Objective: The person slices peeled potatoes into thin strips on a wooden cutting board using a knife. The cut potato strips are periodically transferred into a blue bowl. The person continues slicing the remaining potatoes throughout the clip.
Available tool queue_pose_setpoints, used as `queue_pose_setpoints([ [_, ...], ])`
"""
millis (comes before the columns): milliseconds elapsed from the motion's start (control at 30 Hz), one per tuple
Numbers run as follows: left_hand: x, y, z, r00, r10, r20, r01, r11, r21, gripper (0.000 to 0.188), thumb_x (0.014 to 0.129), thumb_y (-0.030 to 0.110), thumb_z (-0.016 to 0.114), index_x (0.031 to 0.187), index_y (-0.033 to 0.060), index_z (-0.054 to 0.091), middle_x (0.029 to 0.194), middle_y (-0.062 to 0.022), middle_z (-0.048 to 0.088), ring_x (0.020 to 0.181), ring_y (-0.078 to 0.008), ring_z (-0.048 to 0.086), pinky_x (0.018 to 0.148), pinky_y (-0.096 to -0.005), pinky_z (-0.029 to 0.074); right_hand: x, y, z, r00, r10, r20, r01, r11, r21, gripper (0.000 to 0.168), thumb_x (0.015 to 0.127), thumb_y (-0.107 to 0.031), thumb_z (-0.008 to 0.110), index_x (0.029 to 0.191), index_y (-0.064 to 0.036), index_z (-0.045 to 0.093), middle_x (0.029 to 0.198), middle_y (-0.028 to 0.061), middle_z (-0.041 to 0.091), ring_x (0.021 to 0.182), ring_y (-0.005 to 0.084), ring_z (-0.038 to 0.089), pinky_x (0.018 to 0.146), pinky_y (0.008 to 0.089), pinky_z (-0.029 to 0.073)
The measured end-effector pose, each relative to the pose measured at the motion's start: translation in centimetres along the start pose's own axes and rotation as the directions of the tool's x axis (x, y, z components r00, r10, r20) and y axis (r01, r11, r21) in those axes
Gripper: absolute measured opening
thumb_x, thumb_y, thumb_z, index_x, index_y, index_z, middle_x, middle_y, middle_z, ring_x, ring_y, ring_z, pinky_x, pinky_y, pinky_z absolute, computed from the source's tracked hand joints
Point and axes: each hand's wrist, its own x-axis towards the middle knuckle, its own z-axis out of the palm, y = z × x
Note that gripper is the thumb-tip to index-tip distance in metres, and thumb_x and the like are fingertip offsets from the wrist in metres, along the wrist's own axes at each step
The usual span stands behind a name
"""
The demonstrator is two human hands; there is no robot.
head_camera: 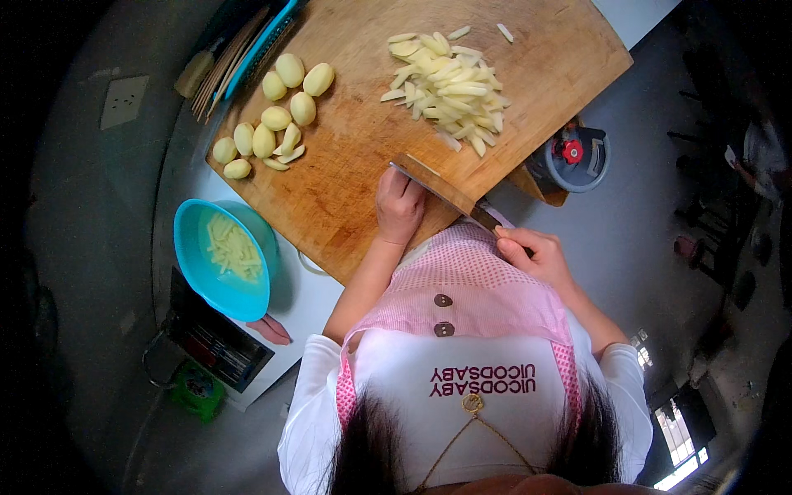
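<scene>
My right hand (537, 252) grips the dark handle of a kitchen knife (440, 187), whose broad blade lies across the near part of a wooden cutting board (352, 154). Against the blade's other side rests my left hand (400, 207), its fingers curled down; whether something sits under them is hidden. A pale cut strip (423, 165) shows along the blade's far edge. Beyond the knife is a heap of cut potato sticks (455, 86), with a few loose strips around it. Several whole peeled potatoes (263, 140) and a few cut pieces (291, 148) lie at the board's left.
A blue plastic bowl (185, 260) with potato sticks in liquid stands on the white table (297, 309), left of the board. A blue basket (257, 52) and chopsticks (226, 71) are at the upper left. A gas cylinder with a red valve knob (572, 151) stands right of the board.
</scene>
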Motion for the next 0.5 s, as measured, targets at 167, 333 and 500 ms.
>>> queue_pose_setpoints([
  [167, -0.1, -0.1, 0.0, 1.000, -0.008, 0.003, 0.008, 1.000, -0.008, 0.014, 0.062, -0.002, 0.063, 0.075, 0.0007, 0.061, 0.084, -0.0131, 0.057, 0.083, -0.0332, 0.057, 0.071, -0.0409, 0.048, 0.2, -0.3, 0.1, 1.000, 0.015, -0.006, -0.015, 0.999, -0.031, 0.025, 0.084, -0.021, 0.064, 0.099, -0.001, 0.068, 0.088, 0.0171, 0.068, 0.076, 0.0274, 0.067, 0.067, 0.0330, 0.051],
  [333, -0.2, -0.3, 0.0, 1.000, -0.009, 0.018, 0.009, 1.000, 0.002, 0.015, 0.062, -0.001, 0.063, 0.076, 0.0008, 0.062, 0.088, -0.0135, 0.059, 0.087, -0.0340, 0.058, 0.073, -0.0415, 0.048, 0.7, -0.3, 0.5, 1.000, 0.025, -0.010, -0.025, 1.000, -0.016, 0.026, 0.085, -0.022, 0.063, 0.099, -0.001, 0.068, 0.089, 0.0179, 0.067, 0.076, 0.0279, 0.067, 0.068, 0.0332, 0.051],
  [500, -0.2, -0.2, 0.0, 1.000, 0.005, 0.011, -0.005, 1.000, 0.026, 0.016, 0.062, 0.000, 0.064, 0.078, 0.0013, 0.063, 0.090, -0.0139, 0.060, 0.091, -0.0344, 0.058, 0.075, -0.0419, 0.048, 1.3, -0.2, 0.9, 1.000, -0.013, -0.017, 0.012, 0.999, -0.044, 0.023, 0.085, -0.018, 0.064, 0.100, -0.001, 0.068, 0.086, 0.0147, 0.068, 0.073, 0.0220, 0.066, 0.066, 0.0299, 0.050],
])
